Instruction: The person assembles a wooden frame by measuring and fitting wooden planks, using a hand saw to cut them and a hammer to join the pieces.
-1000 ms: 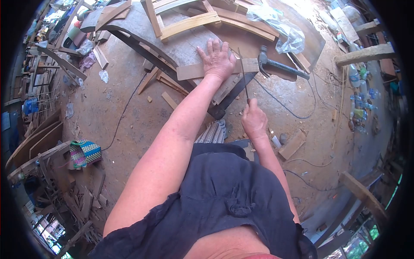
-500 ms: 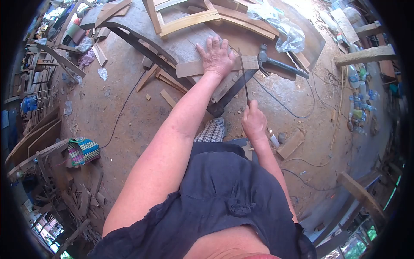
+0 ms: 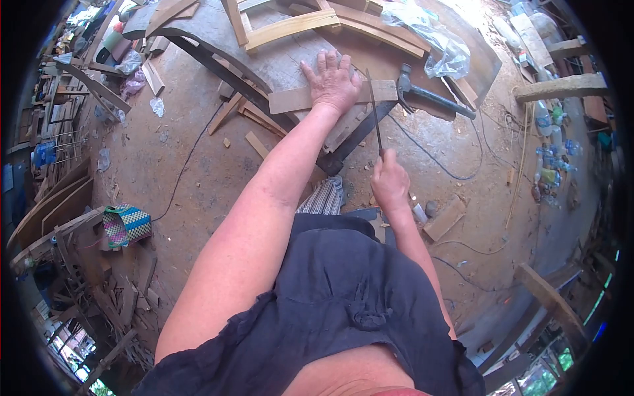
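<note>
In the head view, two hands show. The left hand lies flat, fingers spread, on one wooden board, hiding its middle; a grey worktop is beneath the board. The right hand, nearer the body than the board, grips one handsaw, mostly hiding its handle; the teeth are too fine to make out. Beyond the board are one wooden frame, cut off above, and one clear plastic bag; right of it, one claw hammer
</note>
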The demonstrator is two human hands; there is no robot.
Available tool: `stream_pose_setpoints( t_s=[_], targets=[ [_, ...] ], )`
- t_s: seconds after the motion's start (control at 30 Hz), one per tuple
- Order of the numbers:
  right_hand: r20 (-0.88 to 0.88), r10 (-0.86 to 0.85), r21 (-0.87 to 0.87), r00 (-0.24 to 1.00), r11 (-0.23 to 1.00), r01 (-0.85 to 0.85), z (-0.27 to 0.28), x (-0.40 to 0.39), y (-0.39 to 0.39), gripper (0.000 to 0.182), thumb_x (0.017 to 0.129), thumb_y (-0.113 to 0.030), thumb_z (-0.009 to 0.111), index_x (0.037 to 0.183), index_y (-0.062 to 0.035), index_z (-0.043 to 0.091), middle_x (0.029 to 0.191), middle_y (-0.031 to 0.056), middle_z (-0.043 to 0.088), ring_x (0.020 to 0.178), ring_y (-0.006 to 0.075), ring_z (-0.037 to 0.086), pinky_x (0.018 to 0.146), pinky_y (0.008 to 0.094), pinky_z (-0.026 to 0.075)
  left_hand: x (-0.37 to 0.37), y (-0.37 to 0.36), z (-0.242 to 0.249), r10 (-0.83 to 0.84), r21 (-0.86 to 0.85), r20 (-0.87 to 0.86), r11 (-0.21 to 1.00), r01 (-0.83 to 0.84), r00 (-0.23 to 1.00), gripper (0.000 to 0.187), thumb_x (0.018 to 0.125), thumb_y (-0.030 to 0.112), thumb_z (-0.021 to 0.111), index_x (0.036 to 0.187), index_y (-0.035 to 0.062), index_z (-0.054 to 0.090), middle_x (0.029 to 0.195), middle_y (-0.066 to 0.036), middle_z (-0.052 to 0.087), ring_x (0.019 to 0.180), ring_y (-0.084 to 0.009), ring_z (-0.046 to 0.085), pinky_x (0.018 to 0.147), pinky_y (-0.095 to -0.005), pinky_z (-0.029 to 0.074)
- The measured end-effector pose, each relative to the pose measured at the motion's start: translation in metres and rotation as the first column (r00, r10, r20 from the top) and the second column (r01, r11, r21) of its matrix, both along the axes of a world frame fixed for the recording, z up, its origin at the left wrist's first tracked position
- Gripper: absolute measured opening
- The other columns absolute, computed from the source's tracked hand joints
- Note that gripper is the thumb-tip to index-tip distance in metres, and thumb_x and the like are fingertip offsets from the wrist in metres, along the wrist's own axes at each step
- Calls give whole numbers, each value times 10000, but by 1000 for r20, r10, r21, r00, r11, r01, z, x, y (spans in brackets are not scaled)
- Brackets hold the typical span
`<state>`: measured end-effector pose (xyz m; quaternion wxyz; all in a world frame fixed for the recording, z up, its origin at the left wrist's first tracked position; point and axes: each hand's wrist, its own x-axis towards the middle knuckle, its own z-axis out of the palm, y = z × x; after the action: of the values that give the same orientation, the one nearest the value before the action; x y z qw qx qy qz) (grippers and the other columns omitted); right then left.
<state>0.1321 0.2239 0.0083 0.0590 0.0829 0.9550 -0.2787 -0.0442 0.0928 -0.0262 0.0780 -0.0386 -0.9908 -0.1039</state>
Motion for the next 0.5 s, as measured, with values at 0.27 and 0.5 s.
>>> stream_pose_setpoints(
  t_s=[0.27, 0.5],
  targets=[
    [21, -4, 34, 1000, 999, 3, -5, -27, 1, 158, 885, -184, 475, 987, -63, 464, 720, 235, 618, 717, 416, 619, 657, 522, 475, 1, 0, 0, -4, -10, 19, 1000, 4, 1000, 500, 821, 388, 494, 1262, 153, 462, 1357, -96, 321, 1323, -273, 218, 1039, -650, 112],
    [26, 6, 15, 1000, 1000, -6, -2, 0, 1, 147, 886, -176, 472, 978, -64, 455, 704, 237, 615, 717, 408, 623, 653, 524, 478, -1, 1, -3, 12, -13, 4, 1000, -12, 1000, 501, 821, 393, 493, 1264, 160, 464, 1355, -90, 323, 1324, -265, 220, 1044, -645, 108]
  ],
)
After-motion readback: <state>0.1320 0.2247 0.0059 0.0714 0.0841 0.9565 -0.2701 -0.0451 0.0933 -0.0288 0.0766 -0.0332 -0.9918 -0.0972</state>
